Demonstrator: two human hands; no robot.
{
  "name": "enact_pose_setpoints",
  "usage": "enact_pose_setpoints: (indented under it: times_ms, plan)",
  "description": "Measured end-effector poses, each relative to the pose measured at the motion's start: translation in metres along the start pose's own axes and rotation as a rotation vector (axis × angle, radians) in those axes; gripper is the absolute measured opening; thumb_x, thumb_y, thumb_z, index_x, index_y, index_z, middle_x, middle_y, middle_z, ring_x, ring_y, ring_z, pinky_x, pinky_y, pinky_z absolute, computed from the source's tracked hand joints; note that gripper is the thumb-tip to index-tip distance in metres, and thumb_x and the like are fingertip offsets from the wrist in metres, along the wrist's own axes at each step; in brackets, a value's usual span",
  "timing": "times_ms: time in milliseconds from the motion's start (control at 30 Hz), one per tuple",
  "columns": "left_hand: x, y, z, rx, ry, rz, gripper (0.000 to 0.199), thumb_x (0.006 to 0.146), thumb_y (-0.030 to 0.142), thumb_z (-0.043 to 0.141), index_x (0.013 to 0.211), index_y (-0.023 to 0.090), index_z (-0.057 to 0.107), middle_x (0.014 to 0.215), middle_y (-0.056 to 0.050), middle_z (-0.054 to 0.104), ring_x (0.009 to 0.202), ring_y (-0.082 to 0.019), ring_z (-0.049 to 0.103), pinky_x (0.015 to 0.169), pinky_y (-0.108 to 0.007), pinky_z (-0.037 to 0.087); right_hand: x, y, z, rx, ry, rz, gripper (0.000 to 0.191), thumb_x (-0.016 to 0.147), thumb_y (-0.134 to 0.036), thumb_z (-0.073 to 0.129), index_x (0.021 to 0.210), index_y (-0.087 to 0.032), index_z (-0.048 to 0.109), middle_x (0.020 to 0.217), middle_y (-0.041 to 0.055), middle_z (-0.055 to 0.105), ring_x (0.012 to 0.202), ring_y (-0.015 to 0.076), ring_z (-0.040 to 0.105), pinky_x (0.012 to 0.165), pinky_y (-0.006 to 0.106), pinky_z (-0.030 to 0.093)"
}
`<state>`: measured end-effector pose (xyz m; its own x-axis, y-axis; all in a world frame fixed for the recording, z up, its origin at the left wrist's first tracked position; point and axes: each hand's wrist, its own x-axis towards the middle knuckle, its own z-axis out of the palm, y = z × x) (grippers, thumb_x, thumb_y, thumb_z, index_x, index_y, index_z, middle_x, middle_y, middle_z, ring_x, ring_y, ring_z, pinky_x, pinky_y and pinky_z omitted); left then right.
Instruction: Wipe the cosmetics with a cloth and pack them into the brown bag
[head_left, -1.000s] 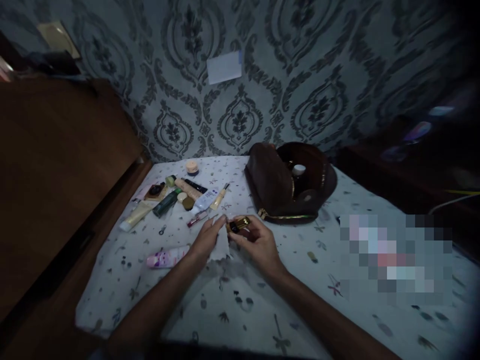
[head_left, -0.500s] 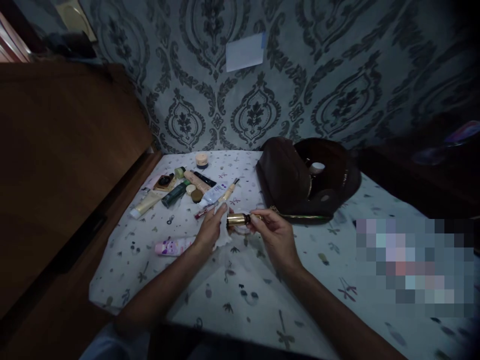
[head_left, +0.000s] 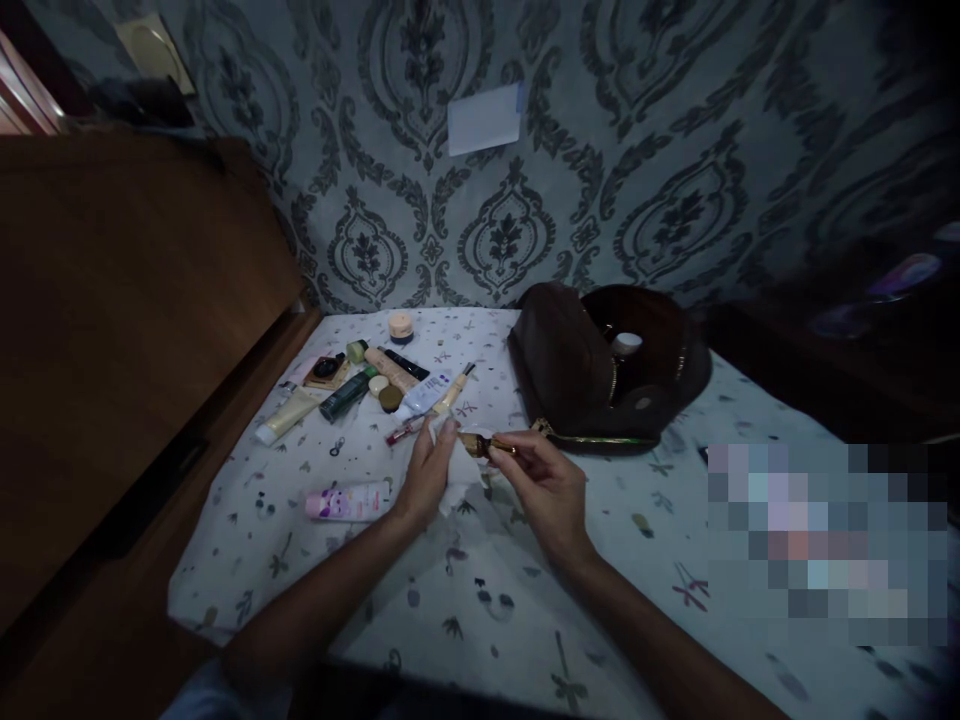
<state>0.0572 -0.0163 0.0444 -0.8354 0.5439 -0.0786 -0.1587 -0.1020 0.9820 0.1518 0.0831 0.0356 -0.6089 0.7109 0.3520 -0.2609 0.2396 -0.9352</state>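
My left hand (head_left: 429, 470) holds a white tissue (head_left: 459, 478) pressed against a small gold and black cosmetic tube (head_left: 480, 446). My right hand (head_left: 541, 480) grips that tube by its right end, over the patterned white bedsheet (head_left: 480, 590). A pink tube (head_left: 346, 500) lies just left of my left hand.
Several cosmetic tubes, jars and compacts (head_left: 367, 385) lie in a cluster at the back left of the sheet. An open dark brown bag (head_left: 600, 365) with a white-capped item inside stands at the back right. A wooden board (head_left: 127, 330) rises on the left; patterned wall behind.
The gold tube has turned in my right hand and the tissue in my left hand has moved along it. The camera shifted slightly.
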Motion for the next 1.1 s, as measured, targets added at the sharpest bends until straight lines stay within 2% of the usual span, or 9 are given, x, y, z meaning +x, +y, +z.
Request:
enact_pose_setpoints:
  times_ms: [67, 133, 200, 400, 600, 700, 833, 967, 1100]
  plan:
    - [0.000, 0.001, 0.000, 0.026, -0.069, 0.101, 0.042, 0.084, 0.055, 0.060, 0.104, 0.018, 0.060, 0.099, -0.005, 0.067, 0.095, -0.019, 0.061, 0.084, -0.025, 0.046, 0.000, 0.000, 0.000, -0.008, -0.005, -0.007, 0.017, 0.077, -0.035, 0.073, 0.085, -0.020, 0.070, 0.084, 0.0036, 0.068, 0.076, 0.0167, 0.065, 0.069, 0.030, 0.057]
    - [0.001, 0.003, -0.002, 0.058, -0.123, 0.149, 0.035, 0.086, 0.052, 0.057, 0.095, 0.018, 0.061, 0.087, -0.001, 0.065, 0.083, -0.016, 0.060, 0.080, -0.025, 0.046, 0.000, 0.001, 0.000, 0.014, -0.017, 0.017, 0.018, 0.075, -0.036, 0.074, 0.083, -0.020, 0.070, 0.081, 0.0034, 0.068, 0.072, 0.0161, 0.064, 0.064, 0.029, 0.056]
    - [0.003, 0.003, -0.004, 0.102, -0.109, 0.154, 0.035, 0.087, 0.053, 0.054, 0.084, 0.018, 0.059, 0.076, 0.001, 0.061, 0.073, -0.015, 0.056, 0.073, -0.024, 0.045, 0.000, 0.002, 0.000, 0.041, -0.028, 0.054, 0.020, 0.074, -0.037, 0.075, 0.083, -0.020, 0.069, 0.078, 0.0027, 0.069, 0.067, 0.0153, 0.063, 0.059, 0.027, 0.054]
    - [0.007, 0.001, -0.005, 0.148, 0.006, 0.106, 0.040, 0.086, 0.056, 0.052, 0.080, 0.018, 0.061, 0.073, 0.000, 0.061, 0.077, -0.018, 0.057, 0.073, -0.026, 0.044, -0.002, 0.003, 0.000, 0.080, -0.126, 0.134, 0.028, 0.079, -0.045, 0.068, 0.086, -0.018, 0.065, 0.059, -0.0027, 0.058, 0.048, 0.0102, 0.050, 0.046, 0.022, 0.042]
    - [0.002, 0.015, 0.000, 0.113, 0.022, -0.045, 0.052, 0.077, 0.069, 0.055, 0.083, 0.018, 0.065, 0.072, -0.003, 0.068, 0.083, -0.024, 0.063, 0.079, -0.031, 0.047, 0.000, -0.001, -0.001, 0.166, -0.110, 0.178, 0.034, 0.080, -0.051, 0.066, 0.089, -0.018, 0.064, 0.060, -0.0019, 0.058, 0.046, 0.0089, 0.048, 0.043, 0.021, 0.039]
    - [0.003, 0.012, -0.002, 0.137, 0.042, -0.044, 0.059, 0.078, 0.072, 0.051, 0.096, 0.017, 0.066, 0.092, -0.007, 0.071, 0.100, -0.027, 0.063, 0.089, -0.033, 0.046, -0.001, 0.000, -0.001, 0.133, -0.116, 0.129, 0.028, 0.081, -0.045, 0.066, 0.093, -0.019, 0.067, 0.069, 0.0006, 0.064, 0.053, 0.0106, 0.054, 0.047, 0.021, 0.044]
    - [0.004, 0.007, -0.004, 0.226, 0.017, 0.067, 0.055, 0.078, 0.065, 0.057, 0.108, 0.019, 0.063, 0.113, -0.008, 0.068, 0.116, -0.027, 0.057, 0.099, -0.034, 0.041, -0.004, -0.001, -0.003, -0.034, -0.136, -0.065, 0.018, 0.083, -0.033, 0.065, 0.094, -0.021, 0.072, 0.083, 0.0047, 0.070, 0.071, 0.0150, 0.063, 0.062, 0.025, 0.051]
    - [0.004, 0.009, -0.004, 0.267, -0.019, 0.105, 0.050, 0.077, 0.062, 0.059, 0.097, 0.017, 0.065, 0.104, -0.009, 0.071, 0.105, -0.027, 0.061, 0.096, -0.035, 0.044, -0.005, -0.003, -0.005, -0.132, -0.157, -0.175, 0.014, 0.083, -0.026, 0.065, 0.093, -0.021, 0.073, 0.084, 0.0045, 0.071, 0.072, 0.0151, 0.063, 0.064, 0.025, 0.050]
    - [0.005, 0.012, -0.003, 0.245, 0.091, 0.004, 0.048, 0.078, 0.061, 0.057, 0.093, 0.017, 0.066, 0.102, -0.009, 0.072, 0.107, -0.029, 0.061, 0.095, -0.037, 0.046, -0.008, -0.005, -0.004, -0.105, -0.168, -0.129, 0.015, 0.080, -0.026, 0.067, 0.093, -0.021, 0.072, 0.084, 0.0038, 0.072, 0.072, 0.0150, 0.063, 0.065, 0.025, 0.050]
